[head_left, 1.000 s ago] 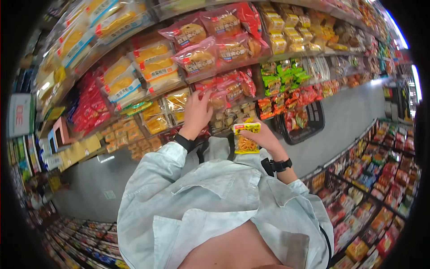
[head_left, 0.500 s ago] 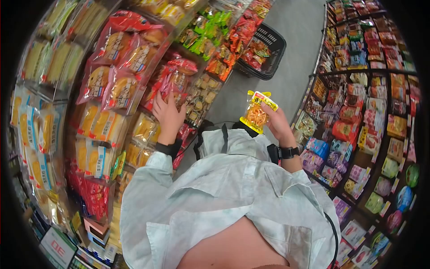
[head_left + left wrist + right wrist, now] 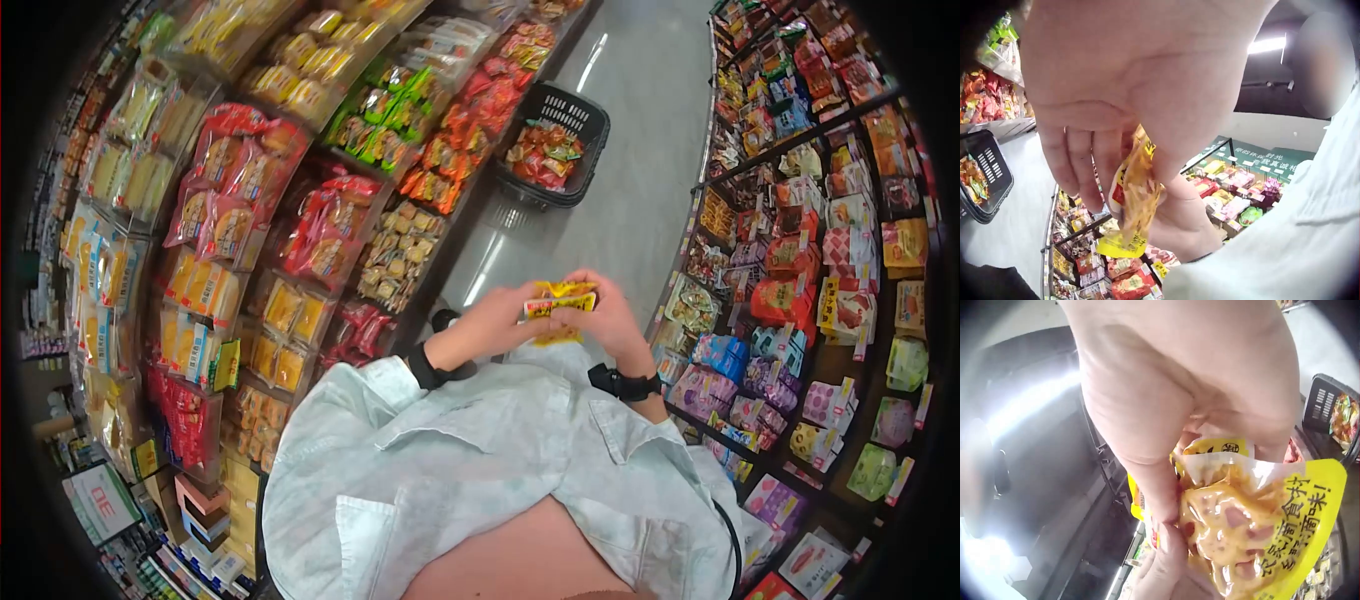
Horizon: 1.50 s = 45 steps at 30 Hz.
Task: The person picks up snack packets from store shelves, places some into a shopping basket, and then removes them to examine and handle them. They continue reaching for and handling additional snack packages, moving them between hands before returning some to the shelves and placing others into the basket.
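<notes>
Both hands meet in front of the body around a small yellow-edged snack packet (image 3: 562,303). My left hand (image 3: 497,322) pinches its left side, thumb along the front. From the other side my right hand (image 3: 612,322) grips it, fingers over the top. The right wrist view shows the packet (image 3: 1235,519) close up: a clear window with glossy, holed slices like lotus root, and a yellow end with black writing. In the left wrist view the packet (image 3: 1135,206) hangs edge-on below the left palm (image 3: 1135,75). The fingers hide part of it.
A black shopping basket (image 3: 596,135) with several wrapped snacks stands on the grey floor (image 3: 640,110) ahead. Shelves of packaged bread (image 3: 205,270) and bagged snacks (image 3: 400,255) run along the left. A rack of colourful packets (image 3: 790,280) lines the right.
My left hand has left the red-packaged bread on the shelf and joined the right hand at the snack packet. The view has turned right, towards the aisle and basket.
</notes>
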Motion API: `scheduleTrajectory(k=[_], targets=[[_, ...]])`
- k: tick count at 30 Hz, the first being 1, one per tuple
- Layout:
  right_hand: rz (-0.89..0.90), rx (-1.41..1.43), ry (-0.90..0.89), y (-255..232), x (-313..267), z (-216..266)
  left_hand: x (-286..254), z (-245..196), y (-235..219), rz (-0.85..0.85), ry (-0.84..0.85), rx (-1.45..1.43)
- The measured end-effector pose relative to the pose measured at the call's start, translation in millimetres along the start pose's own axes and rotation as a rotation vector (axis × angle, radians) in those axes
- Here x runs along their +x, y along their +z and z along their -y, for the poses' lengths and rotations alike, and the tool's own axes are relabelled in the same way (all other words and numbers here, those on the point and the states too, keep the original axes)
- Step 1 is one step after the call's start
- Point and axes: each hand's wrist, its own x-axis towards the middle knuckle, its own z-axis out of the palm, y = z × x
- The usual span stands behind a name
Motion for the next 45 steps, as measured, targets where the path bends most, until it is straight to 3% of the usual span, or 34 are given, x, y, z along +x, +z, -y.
scheduleTrajectory(k=[4,5,10,15,21,25,29,31,34,36,37,40,41,44,45], targets=[[-0.081,0.014,-0.045,-73.0,-53.6,-39.7,43.2,-23.3,67.6,0.176,0.124,0.230],[-0.138,0.021,-0.031,-88.7,-67.9,-47.4,54.1,-35.0,82.7,0.249,0.097,0.257],[-0.374,0.185,-0.067,-154.1,-129.5,-88.3,114.1,-69.2,156.3,0.443,0.281,0.423],[-0.597,0.292,-0.031,-191.3,-153.7,-123.9,183.0,-89.0,195.7,0.663,0.471,0.557],[-0.710,0.404,-0.059,-252.5,-147.7,-128.9,277.0,-85.8,220.9,0.730,0.509,0.534],[-0.736,0.489,-0.027,-307.3,-127.8,-117.2,351.8,-72.4,216.2,0.455,0.321,0.386],[-0.720,0.568,0.009,-369.8,-87.4,-100.6,430.4,-56.7,193.6,0.203,0.298,0.328],[-0.681,0.571,-0.011,-402.2,-58.8,-87.8,463.9,-58.6,170.0,0.085,0.257,0.269],[-0.628,0.448,0.036,-454.2,-10.6,-54.5,516.6,-42.6,134.6,-0.019,0.202,0.457],[-0.595,0.430,0.037,-484.2,19.2,-26.8,545.3,-42.5,114.8,-0.114,0.128,0.356],[-0.573,0.423,0.023,-499.4,39.0,-14.6,556.2,-47.5,107.9,-0.194,0.135,0.249],[-0.495,0.422,-0.013,-542.9,92.0,6.4,588.2,-63.6,97.1,-0.316,-0.095,-0.048],[-0.486,0.429,0.037,-561.1,108.4,5.5,600.6,-52.9,94.7,-0.273,-0.121,-0.158],[-0.413,0.510,0.091,-609.2,160.6,25.2,640.3,-52.8,101.0,-0.375,-0.204,-0.697],[-0.384,0.517,0.072,-626.0,181.2,29.3,655.0,-44.9,97.8,-0.355,-0.257,-0.707]])
